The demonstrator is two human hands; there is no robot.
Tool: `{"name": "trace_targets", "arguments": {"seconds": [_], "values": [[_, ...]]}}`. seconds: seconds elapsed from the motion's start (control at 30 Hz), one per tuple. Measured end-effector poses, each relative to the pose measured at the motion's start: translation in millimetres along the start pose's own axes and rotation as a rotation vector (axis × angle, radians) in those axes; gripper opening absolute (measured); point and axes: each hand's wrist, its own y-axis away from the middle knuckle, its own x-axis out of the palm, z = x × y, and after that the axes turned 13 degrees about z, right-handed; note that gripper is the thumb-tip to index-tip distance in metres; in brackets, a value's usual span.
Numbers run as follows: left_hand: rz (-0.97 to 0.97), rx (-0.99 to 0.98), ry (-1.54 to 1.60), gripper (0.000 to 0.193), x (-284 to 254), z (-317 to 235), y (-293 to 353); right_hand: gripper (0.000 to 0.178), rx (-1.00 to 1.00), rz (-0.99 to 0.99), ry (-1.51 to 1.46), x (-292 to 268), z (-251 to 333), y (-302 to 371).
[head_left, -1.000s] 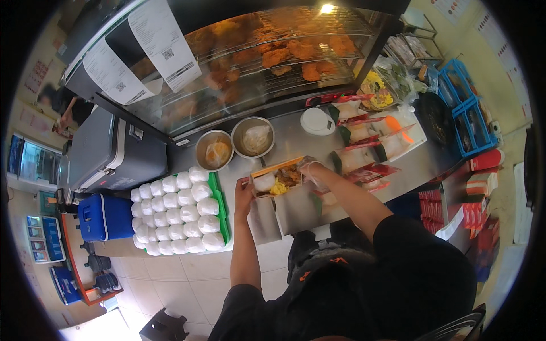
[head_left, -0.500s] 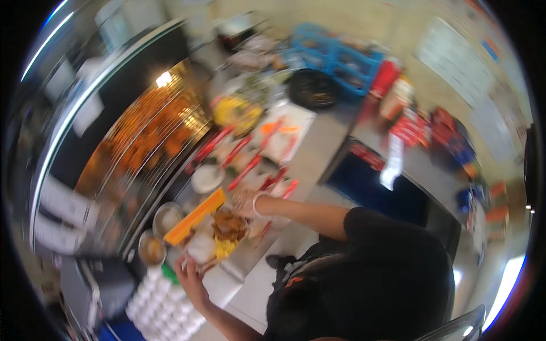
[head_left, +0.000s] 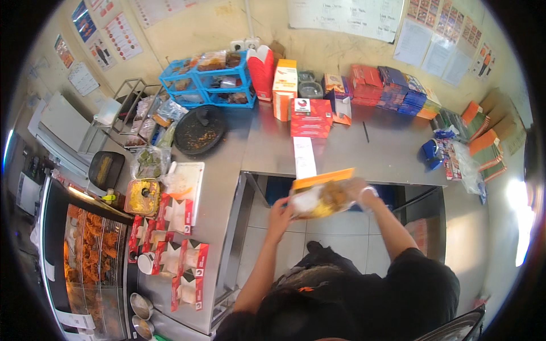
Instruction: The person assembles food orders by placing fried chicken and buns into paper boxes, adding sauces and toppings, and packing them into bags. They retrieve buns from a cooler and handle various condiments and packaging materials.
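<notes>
Meal box sits between our two hands, held over the tiled floor just in front of the steel counter, its top open and its orange flap standing along the far side. Our left hand grasps its left end, and our right hand has hold of the right end; that side is blurred, so we can't tell just how the fingers sit. Inside lie a white mound, some yellow pieces near the front and brown pieces toward the right. We take the step in hand to be bearing the filled, unclosed box, and we'd say the next move calls for keeping both ends level, since loose food could slide over the near edge; closing it would mean folding that flap across. Just beyond, a white slip lies at the counter's edge, with a red carton behind it. Farther back we have an orange carton, stacks of folded cartons to its right and blue baskets to its left, all near the wall.
</notes>
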Motion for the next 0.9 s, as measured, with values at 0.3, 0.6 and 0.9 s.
{"name": "trace_targets", "arguments": {"seconds": [0.3,0.6,0.9], "values": [[0.183,-0.076,-0.157,0.041,250.1,63.7,-298.3,0.030,0.369,0.213,0.203,69.7,-360.2,24.1],[0.241,0.077,-0.206,0.043,239.1,83.8,-301.2,0.041,0.356,-0.113,-0.363,149.3,-463.3,61.3],[0.031,-0.304,-0.691,0.049,17.5,194.8,191.4,0.033,0.896,-0.609,-1.817,272.8,-197.7,114.3]]}}
